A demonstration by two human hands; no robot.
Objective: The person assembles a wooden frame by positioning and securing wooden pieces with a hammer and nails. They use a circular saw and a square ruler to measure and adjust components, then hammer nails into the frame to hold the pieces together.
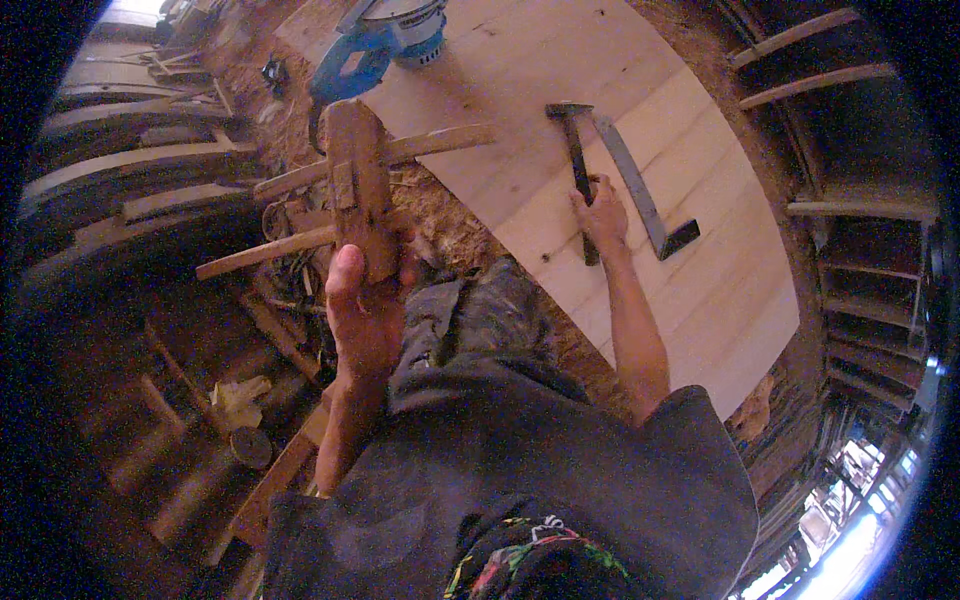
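Note:
My left hand (pixel 362 318) is closed around the lower end of a wooden marking gauge (pixel 356 160), a brown block with two long wooden bars passing crosswise through it. The gauge is raised in front of my left side, by the edge of a pale wooden panel (pixel 700 310). On that panel my right hand (pixel 603 212) grips the dark handle of a hammer (pixel 575 145), whose head points away from me. Just right of the hammer lies a try square (pixel 632 185), with a grey metal blade and a dark stock at its near end.
A blue power tool (pixel 385 45) stands on the far left part of the panel. Wood shavings (pixel 455 215) cover the ground beside it. Curved timber pieces (pixel 130 165) are stacked at the left, and wooden shelving (pixel 870 270) lines the right.

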